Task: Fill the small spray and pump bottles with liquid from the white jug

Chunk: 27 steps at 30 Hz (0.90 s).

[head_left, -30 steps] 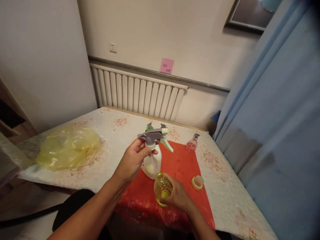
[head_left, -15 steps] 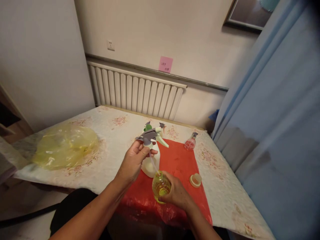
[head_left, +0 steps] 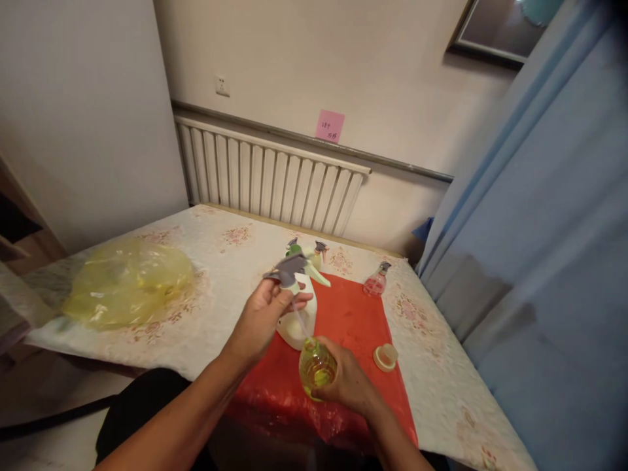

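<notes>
My left hand [head_left: 269, 310] is closed round the collar of a grey and pale-green trigger spray head [head_left: 293, 269]. A thin clear dip tube [head_left: 298, 319] slants down from it to the mouth of a yellow-green bottle [head_left: 316, 371]. My right hand [head_left: 346, 376] grips this clear bottle from the right side, and liquid shows inside. Whether the tube's end is inside the neck is hard to make out. A larger white bottle [head_left: 297, 332] stands just behind, partly covered by my left hand. All this is over a red plastic sheet [head_left: 348, 320].
A pale cap or funnel-like piece [head_left: 386, 358] lies on the sheet's right side. Farther back stands a pink spray bottle [head_left: 375, 282]; more spray bottles [head_left: 320, 250] are behind the spray head. A yellow plastic bag [head_left: 130, 281] lies left. A blue curtain [head_left: 534, 248] hangs right.
The view has shifted slightly. Both hands keep their holds on the spray head and the bottle, in nearly the same positions.
</notes>
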### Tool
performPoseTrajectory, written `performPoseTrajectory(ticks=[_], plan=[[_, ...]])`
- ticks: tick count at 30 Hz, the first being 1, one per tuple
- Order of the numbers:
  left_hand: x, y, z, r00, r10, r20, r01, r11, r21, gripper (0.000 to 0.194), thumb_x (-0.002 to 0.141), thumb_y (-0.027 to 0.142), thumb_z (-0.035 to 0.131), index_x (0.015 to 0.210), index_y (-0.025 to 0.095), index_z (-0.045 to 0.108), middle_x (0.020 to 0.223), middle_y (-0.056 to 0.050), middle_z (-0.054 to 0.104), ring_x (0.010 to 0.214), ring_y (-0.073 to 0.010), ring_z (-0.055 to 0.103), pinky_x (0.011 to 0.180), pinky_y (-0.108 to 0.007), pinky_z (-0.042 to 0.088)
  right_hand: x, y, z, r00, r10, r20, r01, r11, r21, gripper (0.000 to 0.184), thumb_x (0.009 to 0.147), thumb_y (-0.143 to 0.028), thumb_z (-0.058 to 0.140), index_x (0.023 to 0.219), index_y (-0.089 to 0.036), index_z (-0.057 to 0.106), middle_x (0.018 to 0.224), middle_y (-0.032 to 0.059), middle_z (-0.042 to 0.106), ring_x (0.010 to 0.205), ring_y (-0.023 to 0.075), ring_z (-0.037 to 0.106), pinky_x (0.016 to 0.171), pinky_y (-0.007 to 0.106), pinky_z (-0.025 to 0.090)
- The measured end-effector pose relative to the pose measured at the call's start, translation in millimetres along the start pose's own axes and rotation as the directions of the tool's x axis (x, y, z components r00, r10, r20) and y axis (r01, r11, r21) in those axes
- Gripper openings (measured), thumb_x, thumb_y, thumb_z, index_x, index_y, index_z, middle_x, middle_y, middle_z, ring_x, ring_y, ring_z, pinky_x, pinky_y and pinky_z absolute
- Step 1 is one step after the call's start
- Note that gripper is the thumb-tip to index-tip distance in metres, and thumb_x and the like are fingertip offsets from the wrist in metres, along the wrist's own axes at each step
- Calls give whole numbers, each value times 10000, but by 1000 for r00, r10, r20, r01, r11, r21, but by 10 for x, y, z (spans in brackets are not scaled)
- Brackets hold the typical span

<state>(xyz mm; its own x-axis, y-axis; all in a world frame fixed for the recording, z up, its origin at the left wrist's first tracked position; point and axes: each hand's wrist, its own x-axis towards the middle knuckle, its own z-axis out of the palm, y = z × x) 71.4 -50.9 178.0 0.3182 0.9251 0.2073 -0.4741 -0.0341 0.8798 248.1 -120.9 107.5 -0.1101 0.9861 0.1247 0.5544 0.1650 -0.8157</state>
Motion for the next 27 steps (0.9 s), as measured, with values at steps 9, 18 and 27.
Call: performPoseTrajectory(ticks=[9, 18, 27], plan=[[179, 56, -385, 981, -70, -181, 2, 936, -353, 64, 882, 174, 606, 931, 135, 618, 964, -106, 738, 910, -216, 721, 855, -354, 573, 81, -52, -91, 999, 27, 22, -26, 999, -31, 672, 519, -127, 797, 1161, -209, 618, 1035, 13, 700, 904, 224, 643, 803, 308, 513], [456, -400, -1072, 921, -291, -261, 92, 810, -579, 169, 948, 122, 473, 915, 124, 639, 829, -87, 728, 698, -145, 700, 628, -239, 585, 540, -29, -448, 990, 83, -116, -106, 971, -213, 786, 537, -151, 758, 1293, -203, 549, 1243, 103, 652, 1119, 317, 617, 983, 450, 465], [642, -1051, -1529, 945, -322, -61, 206, 730, -652, 145, 875, 37, 546, 870, 141, 647, 929, -101, 744, 710, -146, 694, 611, -235, 572, 1238, -404, -804, 978, -85, -190, -36, 832, -553, 615, 623, -234, 730, 1215, -173, 574, 1179, 115, 653, 1083, 318, 603, 964, 481, 452]])
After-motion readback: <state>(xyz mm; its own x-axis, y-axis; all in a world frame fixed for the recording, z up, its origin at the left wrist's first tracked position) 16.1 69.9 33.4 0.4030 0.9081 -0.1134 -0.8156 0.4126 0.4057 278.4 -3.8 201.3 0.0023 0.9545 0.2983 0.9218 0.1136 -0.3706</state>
